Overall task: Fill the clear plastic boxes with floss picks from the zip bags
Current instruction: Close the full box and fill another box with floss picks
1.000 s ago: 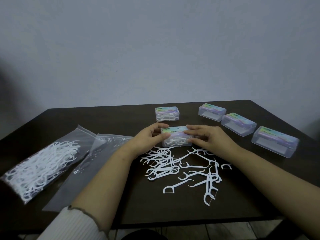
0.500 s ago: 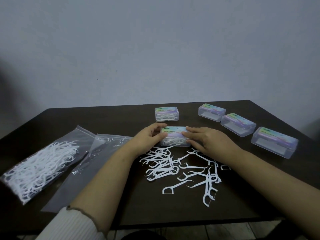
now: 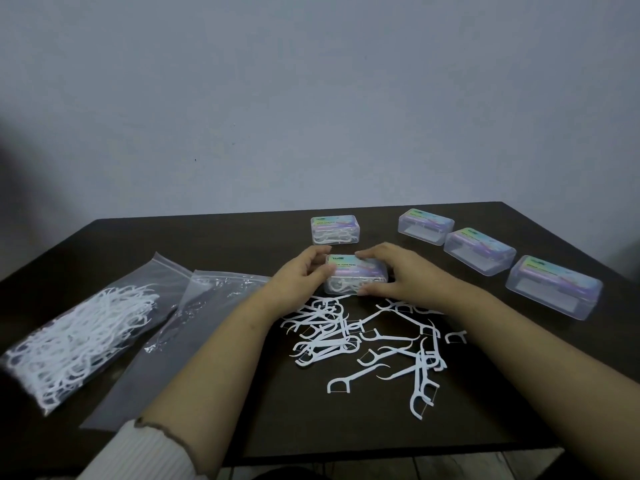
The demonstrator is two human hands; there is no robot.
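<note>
A clear plastic box with a pastel label and white floss picks inside sits at the table's middle. My left hand grips its left end, fingers curled over the lid corner. My right hand holds its right side, thumb along the front and fingers over the lid. Loose white floss picks lie scattered just in front of the box. A zip bag full of picks lies at the left, with an emptied zip bag beside it.
Another box holding picks stands behind the held one. Three clear boxes, with no picks seen inside, run in a row along the right side. The dark table's front edge is close to me.
Both hands have stayed on the box; the right hand has shifted slightly, its fingers now over the lid and thumb along the front. The box has barely moved.
</note>
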